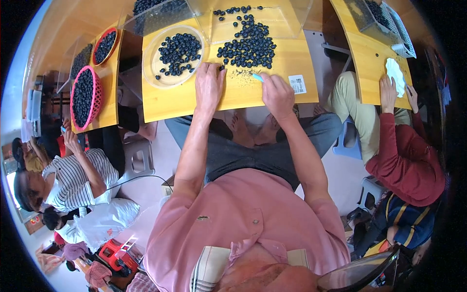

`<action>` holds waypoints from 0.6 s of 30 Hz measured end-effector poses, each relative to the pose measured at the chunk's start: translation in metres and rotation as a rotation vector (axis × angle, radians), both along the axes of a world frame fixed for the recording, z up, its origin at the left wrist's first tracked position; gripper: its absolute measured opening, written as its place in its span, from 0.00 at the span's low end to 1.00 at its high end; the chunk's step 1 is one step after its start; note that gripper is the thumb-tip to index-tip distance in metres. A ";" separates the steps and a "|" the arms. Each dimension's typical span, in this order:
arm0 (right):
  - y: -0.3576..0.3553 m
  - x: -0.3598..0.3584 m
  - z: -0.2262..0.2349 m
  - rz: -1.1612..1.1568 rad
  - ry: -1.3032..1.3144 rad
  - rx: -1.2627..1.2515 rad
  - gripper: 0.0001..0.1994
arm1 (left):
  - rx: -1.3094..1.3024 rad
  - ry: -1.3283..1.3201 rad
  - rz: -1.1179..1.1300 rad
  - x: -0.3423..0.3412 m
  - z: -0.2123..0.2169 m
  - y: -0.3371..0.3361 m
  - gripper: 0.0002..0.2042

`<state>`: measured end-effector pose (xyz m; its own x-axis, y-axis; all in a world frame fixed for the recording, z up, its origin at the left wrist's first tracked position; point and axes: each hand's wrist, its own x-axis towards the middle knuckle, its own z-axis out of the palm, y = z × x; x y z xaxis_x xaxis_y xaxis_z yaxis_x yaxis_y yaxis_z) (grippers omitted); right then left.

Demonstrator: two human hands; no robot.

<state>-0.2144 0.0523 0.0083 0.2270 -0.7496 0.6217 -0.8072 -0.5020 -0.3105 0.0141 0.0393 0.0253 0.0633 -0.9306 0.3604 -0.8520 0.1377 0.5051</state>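
My left hand (209, 86) rests near the table's front edge, thumb and fingertips closed on a dark round bead (222, 68). Just right of it, my right hand (279, 95) grips a small light-blue tool (257, 77); whatever tip it has is too small to make out. Between the hands, brownish crumbs (243, 75) are scattered on the wood. Beyond them lies a loose pile of dark round beads (248, 51). A round clear shallow dish (149, 68), left of the pile, contains many more beads.
My yellow wooden table (165, 107) carries clear plastic bins (292, 22) at the back and a white printed label (297, 84) at right. A person in stripes (78, 175) sits left, by a pink basket (98, 97) of beads. Another in dark red (408, 160) works at right.
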 end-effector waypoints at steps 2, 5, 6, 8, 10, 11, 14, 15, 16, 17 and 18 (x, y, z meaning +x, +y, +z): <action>0.000 -0.001 -0.001 -0.004 0.004 0.002 0.11 | -0.069 0.010 -0.014 -0.001 -0.001 0.000 0.11; -0.001 -0.001 -0.002 0.001 -0.009 0.001 0.12 | 0.122 0.366 0.059 -0.009 -0.002 0.003 0.10; 0.000 0.000 -0.002 0.002 -0.007 0.004 0.12 | 0.124 0.367 0.060 -0.010 -0.005 0.005 0.10; 0.000 0.001 0.000 -0.003 -0.007 -0.006 0.12 | 0.062 0.620 -0.012 -0.016 -0.012 0.007 0.10; 0.000 0.000 -0.001 -0.002 -0.006 -0.001 0.12 | 0.061 0.684 -0.038 -0.026 -0.014 0.008 0.10; 0.000 -0.001 -0.001 0.001 -0.007 0.001 0.12 | 0.057 0.745 -0.063 -0.031 -0.014 0.009 0.10; 0.000 -0.001 -0.002 -0.010 -0.002 0.022 0.12 | 0.067 0.755 -0.088 -0.046 -0.013 0.012 0.11; 0.001 -0.001 -0.002 -0.013 0.002 0.025 0.12 | 0.043 0.750 -0.089 -0.050 -0.014 0.013 0.12; 0.000 0.000 -0.002 -0.005 -0.005 0.017 0.12 | 0.059 0.866 -0.050 -0.055 -0.020 0.012 0.13; 0.000 0.001 -0.001 0.004 -0.012 0.009 0.12 | 0.063 0.869 -0.052 -0.055 -0.025 0.012 0.13; 0.000 0.002 -0.001 -0.001 -0.008 0.013 0.12 | 0.061 0.825 -0.063 -0.054 -0.028 0.012 0.13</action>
